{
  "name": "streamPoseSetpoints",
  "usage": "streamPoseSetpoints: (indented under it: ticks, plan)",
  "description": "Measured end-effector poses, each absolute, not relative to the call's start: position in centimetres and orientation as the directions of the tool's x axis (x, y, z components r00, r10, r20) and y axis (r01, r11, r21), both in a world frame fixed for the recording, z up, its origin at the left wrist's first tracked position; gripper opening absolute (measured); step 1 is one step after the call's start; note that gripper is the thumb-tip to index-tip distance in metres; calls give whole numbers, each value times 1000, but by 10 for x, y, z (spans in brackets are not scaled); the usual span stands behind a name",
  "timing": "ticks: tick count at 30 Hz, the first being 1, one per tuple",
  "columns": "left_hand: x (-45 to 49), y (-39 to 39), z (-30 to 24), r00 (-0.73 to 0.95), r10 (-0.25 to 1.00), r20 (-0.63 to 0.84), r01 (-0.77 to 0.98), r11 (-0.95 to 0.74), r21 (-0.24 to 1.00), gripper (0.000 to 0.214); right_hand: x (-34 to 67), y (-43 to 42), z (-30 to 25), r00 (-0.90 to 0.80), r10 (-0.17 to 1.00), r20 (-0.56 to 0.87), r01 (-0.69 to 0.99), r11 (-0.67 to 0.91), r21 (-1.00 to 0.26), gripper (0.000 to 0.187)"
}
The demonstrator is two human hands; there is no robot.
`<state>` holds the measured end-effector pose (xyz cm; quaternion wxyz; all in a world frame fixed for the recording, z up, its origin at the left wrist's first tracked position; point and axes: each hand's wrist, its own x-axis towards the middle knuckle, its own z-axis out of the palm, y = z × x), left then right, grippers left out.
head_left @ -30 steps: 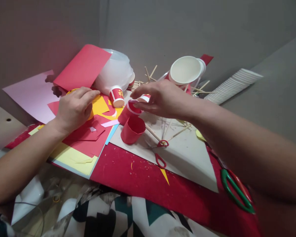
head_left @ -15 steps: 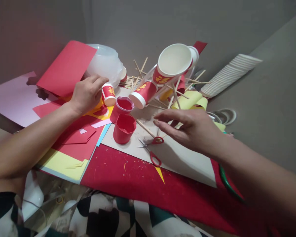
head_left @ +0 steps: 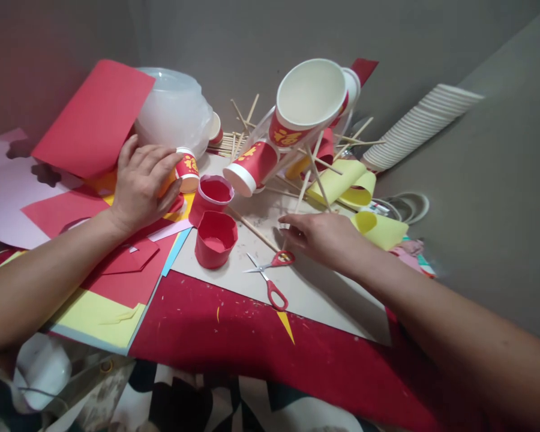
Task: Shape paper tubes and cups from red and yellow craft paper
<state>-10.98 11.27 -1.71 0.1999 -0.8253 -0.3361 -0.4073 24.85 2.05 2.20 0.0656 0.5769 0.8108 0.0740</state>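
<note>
My left hand (head_left: 146,186) has its fingers apart, curved around an orange item (head_left: 167,182) that it partly hides. Close to those fingertips is a small red-and-white paper cup (head_left: 188,170) with gold print. My right hand (head_left: 317,237) hovers low over the pale board, fingers loosely bent with a gap between them. A thin wooden stick passes close by its fingertips. Between the hands are two red paper-covered cups, the nearer one (head_left: 215,241) plain and the farther one (head_left: 210,198) with a pink rim. Red-handled scissors (head_left: 275,277) lie spread in front of my right hand.
A structure of large paper cups (head_left: 312,96) and crossed sticks stands behind. Stacked white cups (head_left: 420,129) lean at the right. Yellow paper curls (head_left: 342,182) lie near my right hand. Behind my left hand are a red sheet (head_left: 94,117) and a cloudy plastic container (head_left: 175,111).
My left hand has spread its fingers and come around the orange item. The right hand has lowered, its fingers bending more. The camera view has shifted slightly.
</note>
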Motion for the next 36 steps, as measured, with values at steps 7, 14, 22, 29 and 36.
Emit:
streamPoseSetpoints:
  ticks: [7,14,22,29,36]
  plan:
    - [-110,111,-18,465,362,808,716,-690,-103,59,256,29,19,-243,970,1,950,238,204,37]
    - [-109,111,-19,501,338,797,717,-678,-164,59,261,36,19,-169,986,-2,965,166,205,40]
    - [-103,106,-17,505,244,828,654,-734,-182,51,265,21,17,-178,983,50,967,166,194,52]
    - [-96,94,-8,486,249,838,521,-852,-49,40,247,-20,36,-419,809,412,861,498,-102,38]
    - [-75,51,7,476,132,870,391,-917,-75,29,207,-14,43,-715,621,321,568,784,-250,48]
